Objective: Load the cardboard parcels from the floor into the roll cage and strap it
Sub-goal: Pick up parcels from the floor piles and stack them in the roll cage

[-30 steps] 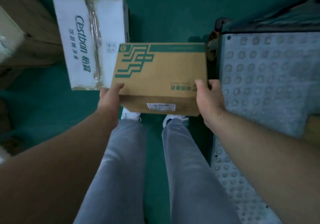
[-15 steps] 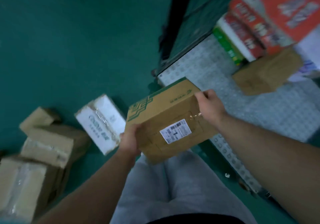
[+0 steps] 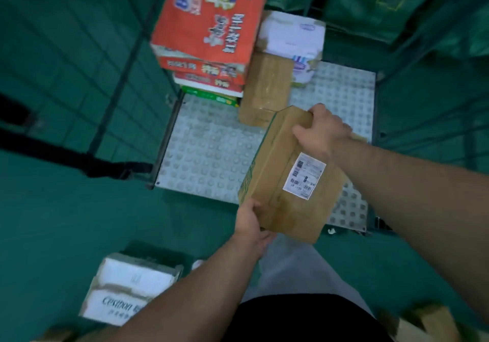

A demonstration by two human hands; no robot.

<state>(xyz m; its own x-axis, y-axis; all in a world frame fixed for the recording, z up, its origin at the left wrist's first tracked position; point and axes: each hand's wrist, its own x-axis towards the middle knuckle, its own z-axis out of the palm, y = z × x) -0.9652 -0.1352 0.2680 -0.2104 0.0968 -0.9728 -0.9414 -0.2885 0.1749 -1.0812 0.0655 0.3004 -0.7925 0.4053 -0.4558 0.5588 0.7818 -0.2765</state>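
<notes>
Holding barcode-labelled parcel, left hand, right hand; floor box possibly "Cestbon".

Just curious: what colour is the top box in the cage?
The top box is orange-red with white lettering; head view.

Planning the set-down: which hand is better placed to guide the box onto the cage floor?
Probably the right hand: it grips the far end of the box, over the cage floor. The left hand holds the near corner, short of the floor's edge.
</notes>
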